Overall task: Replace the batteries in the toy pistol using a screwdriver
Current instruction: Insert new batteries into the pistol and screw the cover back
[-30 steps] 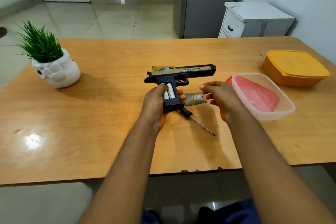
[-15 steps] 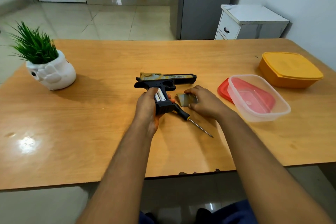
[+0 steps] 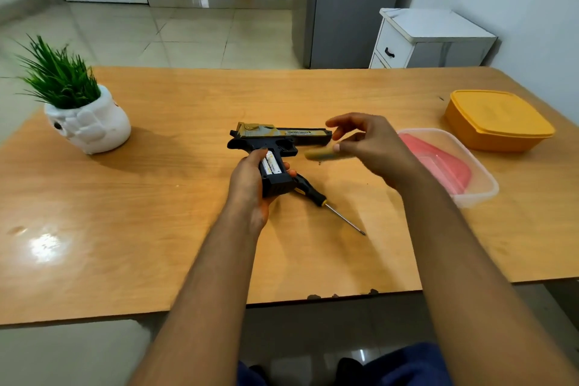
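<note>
A black and gold toy pistol lies on its side on the wooden table, barrel pointing right. My left hand grips its handle, where the open compartment shows two white batteries. Just right of the trigger guard, my right hand hovers above the table. It pinches the small gold battery cover, which is blurred and seen edge-on. A screwdriver with a black and yellow handle lies on the table under the pistol's grip, tip pointing to the lower right.
A clear plastic container sits on a red lid at the right. An orange lidded box stands behind it. A white pot with a green plant is at the left. A white cabinet stands beyond the table.
My right hand dipped to the table beside the grip with the cover, then rose again to the right of the trigger guard. My left hand stayed on the pistol's handle.
</note>
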